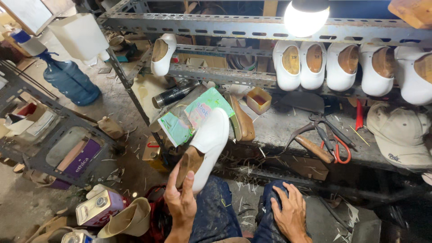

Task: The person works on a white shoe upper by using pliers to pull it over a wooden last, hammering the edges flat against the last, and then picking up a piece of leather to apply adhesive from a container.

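- The left hand (181, 200) has its grip clamped on the heel end of a white shoe on a wooden last (204, 148), thumb and fingers wrapped around the brown wooden block at the back.
- The shoe is held in the air, toe pointing up and away, above the person's left knee and in front of the desk (288, 130).
- The right hand (291, 212) lies flat on the right thigh, fingers spread apart, holding nothing.
- Just behind the shoe's toe, on the desk, lie a green sheet of sandpaper (193, 117), a dark bottle (173, 94) and a brown shoe sole (242, 120).
- Further right on the desk are pincers (315, 130), red-handled scissors (337, 146) and a beige cap (398, 132).
- A row of white shoes on lasts (342, 65) hangs from the metal rack above, under a lit bulb (305, 17).
- A blue water jug (69, 78) stands on the floor to the left.
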